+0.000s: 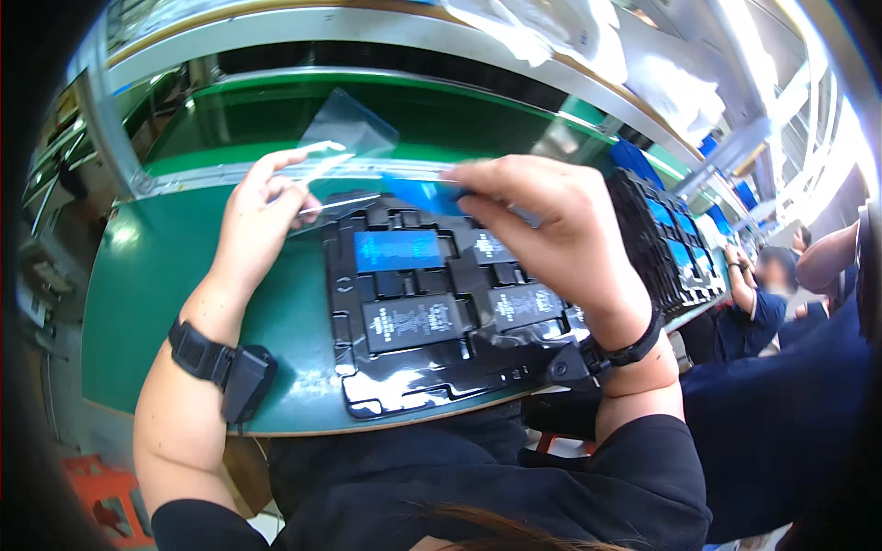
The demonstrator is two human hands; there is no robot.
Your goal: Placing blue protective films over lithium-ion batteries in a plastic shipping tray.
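My left hand (260, 209) is raised above the bench, its fingers pinched on a clear plastic sheet (354, 127) that juts up beyond it. My right hand (551, 216) hangs over the tray, with thumb and forefinger closed on a blue film (421, 191); motion blurs the fingertips. Under both hands lies a black moulded tray (404, 400) with pockets. One pocket shows a blue-covered flat piece (397, 250). Others hold dark flat rectangular pieces (411, 321) with white print. My right hand hides part of the tray's right side.
The tray lies on a green bench (184, 312). To the right stands a stack of black trays (654, 243) with blue-covered pieces. A metal rail (202, 176) runs behind. A co-worker (753, 303) sits at far right. An orange stool (101, 496) is at lower left.
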